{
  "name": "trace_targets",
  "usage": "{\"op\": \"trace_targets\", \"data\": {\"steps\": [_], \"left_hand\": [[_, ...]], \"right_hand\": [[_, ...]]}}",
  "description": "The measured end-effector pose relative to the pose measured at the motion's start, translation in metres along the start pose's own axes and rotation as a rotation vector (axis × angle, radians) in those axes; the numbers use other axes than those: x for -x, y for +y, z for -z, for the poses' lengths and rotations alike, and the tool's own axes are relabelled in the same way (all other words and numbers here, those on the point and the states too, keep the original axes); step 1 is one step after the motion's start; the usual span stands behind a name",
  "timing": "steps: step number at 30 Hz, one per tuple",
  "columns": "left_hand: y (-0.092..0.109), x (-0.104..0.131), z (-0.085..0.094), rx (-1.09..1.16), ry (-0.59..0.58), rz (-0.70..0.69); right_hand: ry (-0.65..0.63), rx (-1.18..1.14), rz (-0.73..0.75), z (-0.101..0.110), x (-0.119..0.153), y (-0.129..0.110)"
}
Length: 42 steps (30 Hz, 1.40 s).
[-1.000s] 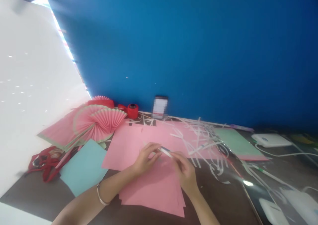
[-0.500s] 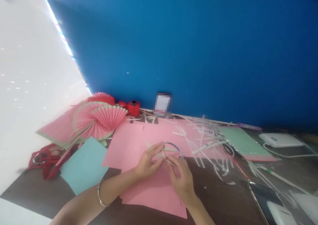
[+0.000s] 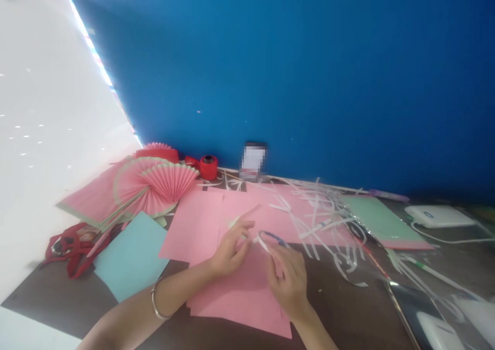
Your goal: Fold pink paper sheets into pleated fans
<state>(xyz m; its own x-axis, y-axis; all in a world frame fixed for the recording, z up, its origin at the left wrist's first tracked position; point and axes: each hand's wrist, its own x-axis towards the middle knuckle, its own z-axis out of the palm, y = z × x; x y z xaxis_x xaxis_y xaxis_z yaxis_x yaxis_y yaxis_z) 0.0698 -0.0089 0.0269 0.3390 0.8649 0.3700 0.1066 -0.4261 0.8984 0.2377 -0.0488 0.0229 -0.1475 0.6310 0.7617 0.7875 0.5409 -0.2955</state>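
My right hand point(image 3: 288, 275) pinches a curled white-and-blue strip point(image 3: 273, 235) above pink paper sheets point(image 3: 235, 288). The strip arcs up from the fingertips, and its white end points toward my left hand point(image 3: 232, 249). That left hand is apart from the strip, its index finger stretched out and its thumb separate, with nothing plainly held. A thin pale piece point(image 3: 247, 214), blurred, shows just beyond the left fingers. Both hands hover low over the paper.
Pink pleated paper fans point(image 3: 166, 182) and a light-blue sheet point(image 3: 131, 257) lie left. A red tape roll point(image 3: 209, 168) stands near the blue wall. Tangled white strips point(image 3: 317, 211), a green paper pack point(image 3: 381, 218), a white device point(image 3: 439, 216) and a phone point(image 3: 415, 309) are right.
My hands have moved apart, and my left fingers have come off the strip. The strip's loop has opened out and now stays in my right hand.
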Motion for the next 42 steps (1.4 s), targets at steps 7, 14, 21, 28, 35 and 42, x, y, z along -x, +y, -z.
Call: {"op": "trace_targets", "data": {"steps": [7,14,21,28,35,42], "left_hand": [[0.009,-0.005,-0.006,0.529,-0.068,0.353],[-0.008,-0.007,-0.014,0.952,-0.061,0.578],[-0.009,-0.008,-0.014,0.990,-0.095,0.637],[-0.013,-0.019,0.013,-0.037,0.103,0.273],[-0.031,-0.026,0.036,-1.050,0.102,0.287],[-0.044,-0.018,0.026,-1.056,0.045,0.330]], "right_hand": [[0.094,0.169,-0.007,0.010,-0.004,0.008],[0.008,0.370,0.059,0.007,-0.008,0.003],[-0.037,0.355,-0.042,0.000,-0.009,-0.004],[-0.102,0.138,-0.009,-0.007,0.004,0.021],[-0.008,0.063,-0.181,-0.008,0.005,0.024],[0.012,0.038,-0.258,-0.007,0.001,0.018]]}}
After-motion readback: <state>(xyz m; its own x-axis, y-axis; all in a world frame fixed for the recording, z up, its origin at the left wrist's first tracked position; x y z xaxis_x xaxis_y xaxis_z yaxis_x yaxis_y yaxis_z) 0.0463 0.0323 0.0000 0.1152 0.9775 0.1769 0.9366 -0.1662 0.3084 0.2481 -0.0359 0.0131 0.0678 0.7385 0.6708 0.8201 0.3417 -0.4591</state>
